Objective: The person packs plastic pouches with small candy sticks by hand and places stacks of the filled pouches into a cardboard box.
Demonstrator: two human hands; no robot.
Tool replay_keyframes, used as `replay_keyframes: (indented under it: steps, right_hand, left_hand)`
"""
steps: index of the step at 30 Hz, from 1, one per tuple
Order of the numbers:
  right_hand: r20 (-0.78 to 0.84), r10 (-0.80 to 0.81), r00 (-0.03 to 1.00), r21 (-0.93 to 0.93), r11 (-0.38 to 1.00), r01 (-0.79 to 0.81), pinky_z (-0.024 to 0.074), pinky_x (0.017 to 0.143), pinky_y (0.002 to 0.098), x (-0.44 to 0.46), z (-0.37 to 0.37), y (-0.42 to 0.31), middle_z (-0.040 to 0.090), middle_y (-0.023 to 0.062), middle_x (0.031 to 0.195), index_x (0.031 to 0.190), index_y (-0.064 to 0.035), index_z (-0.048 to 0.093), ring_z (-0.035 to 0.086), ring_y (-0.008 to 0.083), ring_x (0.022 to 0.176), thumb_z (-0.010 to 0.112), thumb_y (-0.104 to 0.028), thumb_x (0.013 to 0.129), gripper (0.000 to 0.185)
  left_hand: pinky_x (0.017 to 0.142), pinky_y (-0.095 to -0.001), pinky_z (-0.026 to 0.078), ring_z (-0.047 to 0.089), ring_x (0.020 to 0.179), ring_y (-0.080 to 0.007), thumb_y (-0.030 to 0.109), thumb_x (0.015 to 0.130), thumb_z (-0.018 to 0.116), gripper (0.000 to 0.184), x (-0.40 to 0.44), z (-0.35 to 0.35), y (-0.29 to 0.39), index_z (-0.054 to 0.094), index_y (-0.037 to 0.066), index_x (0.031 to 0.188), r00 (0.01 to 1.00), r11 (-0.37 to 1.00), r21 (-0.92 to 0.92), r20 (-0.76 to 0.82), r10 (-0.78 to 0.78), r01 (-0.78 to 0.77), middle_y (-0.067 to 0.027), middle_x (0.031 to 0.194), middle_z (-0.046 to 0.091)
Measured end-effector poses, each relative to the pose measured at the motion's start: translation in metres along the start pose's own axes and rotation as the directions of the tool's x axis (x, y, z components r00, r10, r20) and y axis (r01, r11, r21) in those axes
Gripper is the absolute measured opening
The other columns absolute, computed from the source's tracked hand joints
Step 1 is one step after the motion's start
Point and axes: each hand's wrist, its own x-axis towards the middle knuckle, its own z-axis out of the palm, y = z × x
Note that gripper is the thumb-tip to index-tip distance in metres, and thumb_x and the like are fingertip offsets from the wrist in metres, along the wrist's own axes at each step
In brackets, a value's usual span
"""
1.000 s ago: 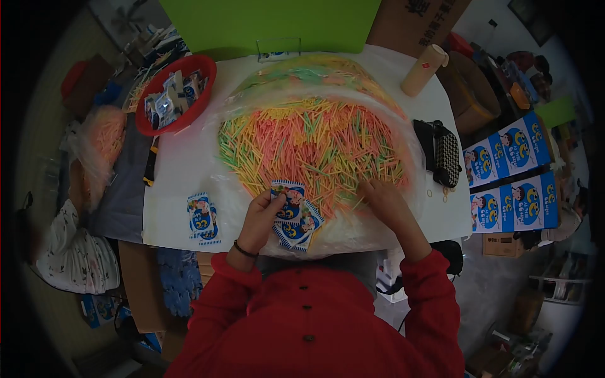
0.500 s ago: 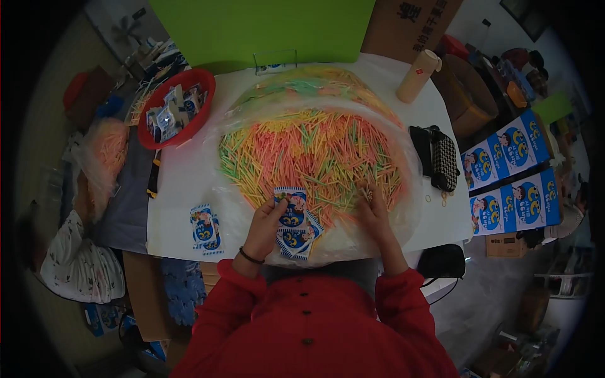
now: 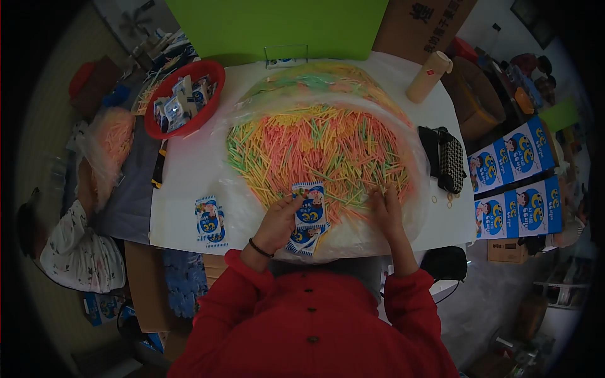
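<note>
Packet point(image 3: 311, 209) shifted slightly rightward; its upper corner sits in left fingers point(image 3: 292, 203).

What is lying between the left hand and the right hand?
The head view shows blue-and-white packets at the left hand, then coloured sticks towards the right hand.

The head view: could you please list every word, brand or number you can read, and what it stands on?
"煌": large, on the brown carton.
"我的": starts its smaller line; the rest is unclear.
Blue-and-white boxes: lettering too blurred to quote.
Packets: print too small.
Bottle: red mark, unreadable.
Small carton: print too small.
</note>
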Motion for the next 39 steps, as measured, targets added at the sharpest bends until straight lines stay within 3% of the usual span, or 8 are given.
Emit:
replay_keyframes:
  steps: [5,8,10,16,26,31,34,39]
  right_hand:
    - [-0.092,0.066,0.994,0.307,0.951,-0.035,0.0450,0.079,0.0250,-0.002,0.003,-0.006,0.055,0.0031,0.095,0.109,-0.0045,0.053,0.052,0.0097,0.085,0.048,-0.011,0.098,0.013]
    - [0.111,-0.180,0.977,-0.196,0.960,0.199,0.0451,0.084,0.0273,-0.010,0.000,0.008,0.061,0.0087,0.101,0.111,-0.0030,0.050,0.058,0.0140,0.094,0.045,-0.006,0.097,0.015]
    - [0.042,0.100,0.994,0.098,0.990,-0.104,0.0436,0.090,0.0299,-0.009,0.002,-0.001,0.063,0.0103,0.105,0.111,-0.0044,0.049,0.060,0.0182,0.100,0.044,-0.008,0.098,0.013]
    - [0.114,-0.008,0.993,0.827,0.556,-0.091,0.0419,0.099,0.0421,-0.011,0.024,-0.088,0.064,0.0127,0.107,0.106,-0.0081,0.051,0.060,0.0263,0.107,0.042,-0.017,0.102,0.013]
    - [0.296,-0.245,0.923,0.655,0.755,-0.010,0.0400,0.101,0.0427,-0.001,0.051,-0.091,0.061,0.0117,0.112,0.110,-0.0066,0.049,0.052,0.0245,0.120,0.040,-0.011,0.101,0.013]
    - [0.385,-0.397,0.833,-0.022,0.899,0.438,0.0349,0.107,0.0390,-0.003,0.045,-0.107,0.057,0.0141,0.124,0.123,-0.0007,0.047,0.045,0.0220,0.127,0.040,-0.010,0.101,0.026]
    - [0.321,-0.229,0.919,0.476,0.878,0.053,0.0341,0.107,0.0381,-0.005,0.046,-0.101,0.056,0.0117,0.128,0.125,-0.0010,0.048,0.048,0.0220,0.124,0.041,-0.012,0.101,0.028]
    - [0.046,-0.036,0.998,0.587,0.810,0.002,0.0429,0.097,0.0337,0.011,0.024,-0.081,0.058,0.0060,0.115,0.120,-0.0049,0.053,0.057,0.0164,0.104,0.043,-0.017,0.102,0.024]
  left_hand:
    - [0.067,-0.0270,0.055,0.066,0.078,-0.0117,0.014,0.094,0.059,0.020,-0.004,0.002,-0.008,0.065,0.000,0.107,0.998,0.985,0.159,0.027,0.064,-0.068,-0.0061,0.095,0.069]
    - [0.064,-0.0241,0.053,0.065,0.074,-0.0097,0.010,0.091,0.063,0.016,-0.005,0.006,-0.006,0.069,-0.001,0.101,0.994,0.966,0.239,-0.016,0.110,-0.103,-0.0048,0.089,0.070]
    - [0.064,-0.0229,0.052,0.064,0.073,-0.0085,0.008,0.089,0.064,0.013,-0.008,0.009,-0.003,0.071,-0.001,0.098,0.991,0.966,0.228,-0.039,0.131,-0.119,-0.0042,0.087,0.070]
    - [0.068,-0.0195,0.049,0.061,0.076,-0.0036,0.007,0.088,0.065,0.019,-0.010,0.010,-0.002,0.070,0.000,0.105,0.980,0.797,0.571,0.093,0.175,-0.196,-0.0011,0.089,0.070]
    - [0.071,-0.0206,0.049,0.062,0.081,-0.0045,0.007,0.090,0.063,0.021,-0.010,0.019,-0.006,0.069,0.000,0.109,0.935,0.716,0.601,0.228,0.272,-0.355,-0.0010,0.091,0.070]
    - [0.073,-0.0218,0.050,0.061,0.084,-0.0071,0.004,0.092,0.059,0.030,-0.007,0.018,-0.008,0.062,0.001,0.122,0.965,0.785,0.568,0.224,0.139,-0.245,-0.0032,0.102,0.068]
    - [0.086,-0.0242,0.050,0.062,0.098,-0.0094,0.003,0.092,0.059,0.034,-0.003,0.024,-0.011,0.059,0.004,0.125,0.938,0.852,0.409,0.255,0.237,-0.326,-0.0053,0.111,0.066]
    - [0.094,-0.0322,0.049,0.061,0.104,-0.0163,-0.006,0.090,0.055,0.035,0.005,0.008,-0.020,0.053,0.003,0.125,0.908,0.870,0.304,0.289,0.305,-0.389,-0.0084,0.117,0.063]
